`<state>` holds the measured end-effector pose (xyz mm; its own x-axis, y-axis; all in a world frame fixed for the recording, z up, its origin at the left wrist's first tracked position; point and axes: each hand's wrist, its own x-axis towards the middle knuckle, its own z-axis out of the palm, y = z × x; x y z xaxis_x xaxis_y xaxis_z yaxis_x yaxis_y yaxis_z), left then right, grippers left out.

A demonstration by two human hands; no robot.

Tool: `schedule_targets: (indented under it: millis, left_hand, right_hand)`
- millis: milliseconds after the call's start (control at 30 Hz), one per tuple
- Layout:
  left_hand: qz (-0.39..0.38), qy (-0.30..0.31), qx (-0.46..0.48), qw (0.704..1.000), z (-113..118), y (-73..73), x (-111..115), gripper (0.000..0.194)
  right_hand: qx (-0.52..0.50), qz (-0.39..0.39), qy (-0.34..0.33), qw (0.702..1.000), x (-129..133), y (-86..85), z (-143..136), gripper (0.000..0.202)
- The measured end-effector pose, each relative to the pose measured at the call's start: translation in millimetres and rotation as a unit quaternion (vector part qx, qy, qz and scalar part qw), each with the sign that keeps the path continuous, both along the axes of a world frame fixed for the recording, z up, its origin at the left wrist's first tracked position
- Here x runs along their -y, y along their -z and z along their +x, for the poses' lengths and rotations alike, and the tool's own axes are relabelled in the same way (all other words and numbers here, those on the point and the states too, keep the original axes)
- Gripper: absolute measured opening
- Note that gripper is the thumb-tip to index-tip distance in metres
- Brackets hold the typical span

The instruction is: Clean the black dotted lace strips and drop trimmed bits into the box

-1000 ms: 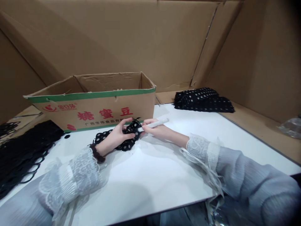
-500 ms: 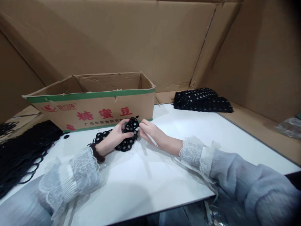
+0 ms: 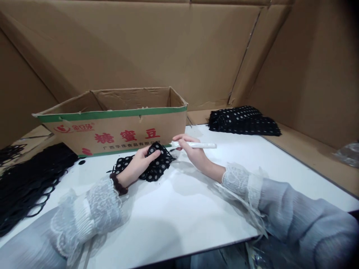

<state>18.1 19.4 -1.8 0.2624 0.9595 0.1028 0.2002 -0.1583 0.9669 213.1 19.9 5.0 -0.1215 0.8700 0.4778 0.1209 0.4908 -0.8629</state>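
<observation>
My left hand is closed on a black dotted fabric piece, with the thumb pressed on top. The fabric has pale round dots or holes and lies partly on the white tabletop. A slim white pen-like tool is gripped in my right hand, its narrow end pointing left. That hand is beside the fabric's right corner, where a thin dark strand or edge reaches toward the fingers. Whether the fingers also pinch this strand I cannot tell.
Behind the hands stands an open cardboard box with a green rim. Black looped material is heaped at left. More dotted black fabric lies at the back right. Cardboard walls surround the white table; clear plastic is at far right.
My right hand has shifted slightly right, away from the fabric. The white tool has swung from slanting down beneath the hand to lying nearly level above it. My left hand keeps its hold.
</observation>
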Motion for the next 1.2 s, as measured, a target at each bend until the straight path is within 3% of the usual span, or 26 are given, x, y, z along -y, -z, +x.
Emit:
schedule_targets:
  millis: [167,333,500,733,1200]
  left_hand:
    - [0.044,0.028,-0.049,0.997,0.4,-2.9,0.9,0.034]
    - [0.108,-0.026,-0.08,0.991,3.2,-1.6,0.9,0.036]
    - [0.115,-0.03,-0.105,0.987,4.8,-2.3,0.9,0.035]
    - [0.179,-0.055,-0.087,0.978,6.5,-3.8,2.4,0.016]
    - [0.069,-0.041,-0.008,0.997,6.6,-5.8,4.4,0.018]
  right_hand:
    - [0.042,-0.048,-0.082,0.995,7.4,-3.2,-4.2,0.024]
    - [0.049,-0.035,-0.063,0.996,9.7,-0.8,-5.4,0.03]
    - [0.042,-0.065,-0.105,0.991,13.4,0.6,-8.5,0.026]
    - [0.085,-0.027,-0.076,0.993,14.7,0.0,-12.8,0.026]
    - [0.078,-0.024,-0.079,0.994,17.8,0.5,-13.2,0.027]
